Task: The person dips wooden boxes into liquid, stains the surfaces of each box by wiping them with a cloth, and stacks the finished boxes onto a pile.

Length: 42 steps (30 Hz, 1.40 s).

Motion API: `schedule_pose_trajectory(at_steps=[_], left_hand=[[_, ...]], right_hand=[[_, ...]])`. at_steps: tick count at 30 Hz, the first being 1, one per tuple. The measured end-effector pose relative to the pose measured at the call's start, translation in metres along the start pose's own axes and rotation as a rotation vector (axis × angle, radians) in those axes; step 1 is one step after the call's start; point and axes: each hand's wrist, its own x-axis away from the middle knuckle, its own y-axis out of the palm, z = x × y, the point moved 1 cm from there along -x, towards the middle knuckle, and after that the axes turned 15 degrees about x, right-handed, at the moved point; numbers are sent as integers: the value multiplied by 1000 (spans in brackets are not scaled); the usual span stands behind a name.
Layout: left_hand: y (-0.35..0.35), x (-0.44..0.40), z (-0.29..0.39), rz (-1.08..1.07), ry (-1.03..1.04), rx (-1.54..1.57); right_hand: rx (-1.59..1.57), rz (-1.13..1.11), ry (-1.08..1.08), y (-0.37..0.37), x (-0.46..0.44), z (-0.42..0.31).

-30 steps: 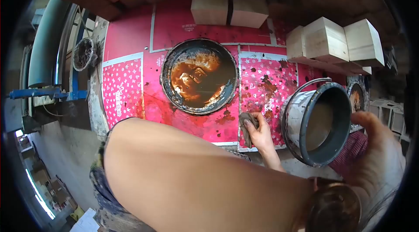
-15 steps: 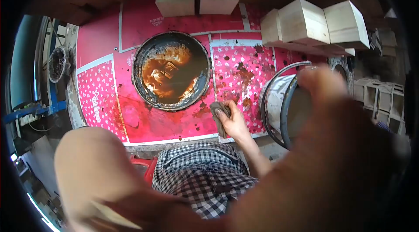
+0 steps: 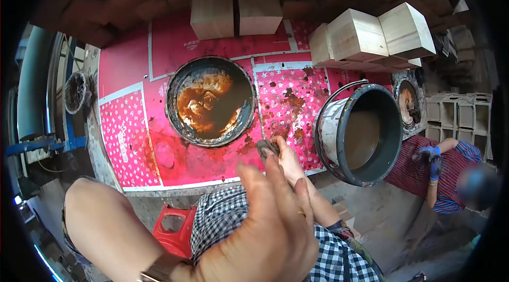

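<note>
Close to the camera, my left hand (image 3: 265,221) reaches in from the lower left with its fingers stretched out and nothing visible in them. Just beyond it, my right hand (image 3: 289,162) is closed on a small grey-brown cloth (image 3: 266,147) at the front edge of the table. My left hand partly covers the right one. Past the cloth, a round dark basin (image 3: 168,107) with brown, rusty-coloured liquid lies on the pink table cover (image 3: 185,165). To the right stands a dark bucket (image 3: 392,149) holding murky liquid.
Pale wooden boxes (image 3: 260,11) stand along the back, and more wooden boxes (image 3: 358,35) at the back right. A red stool (image 3: 167,234) is below the table edge. A co-worker in blue gloves (image 3: 435,162) is at the right, near another stained container (image 3: 407,102).
My left hand, blurred and raised near the camera before, has come down in front of my right hand. The bucket and the co-worker are now uncovered. My right hand still holds the cloth.
</note>
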Motion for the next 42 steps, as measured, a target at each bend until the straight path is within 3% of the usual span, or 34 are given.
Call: schedule_pose_trajectory(at_steps=[1,2,5,8,12,15,17,20,21,23,25,26,29,30,33,37,42], left_hand=[[1,2,2,33,-20,15],[20,7,4,219,-43,22],[-12,21,-8,121,-2,96],[-2,27,0,169,-24,-34],[-5,35,8,179,-29,61],[28,13,-16,67,17,230],[74,-14,-55,-122,-34,484],[154,-57,-136,107,-379,720],[182,-70,-161,337,-521,743],[270,-105,-226,837,-736,1075],[321,-128,-272,970,-1034,1462],[378,-149,-302,1154,-1046,1230],[387,-165,-317,1326,-744,1465],[359,-162,-301,1361,-826,1650],[355,-162,-314,1289,-659,1861],[315,-152,-304,1630,-465,1786],[275,-88,-269,1436,-334,1478]], right_hand=[[25,-7,0,0,6,-3],[50,-10,-5,-4,11,-9],[93,4,-73,-10,12,-17],[45,3,-118,-3,14,-8],[53,-22,-59,-5,24,-9],[51,28,-42,5,23,5],[63,82,-47,7,23,9],[22,127,-71,8,23,14],[-7,124,-56,9,22,16],[-33,154,-75,13,24,24],[-54,172,-35,21,24,38],[-87,177,-16,27,23,48],[-77,198,55,33,28,70],[-57,219,84,25,34,57],[-106,214,171,22,40,45],[-119,187,153,52,23,69],[48,173,24,30,18,11]])
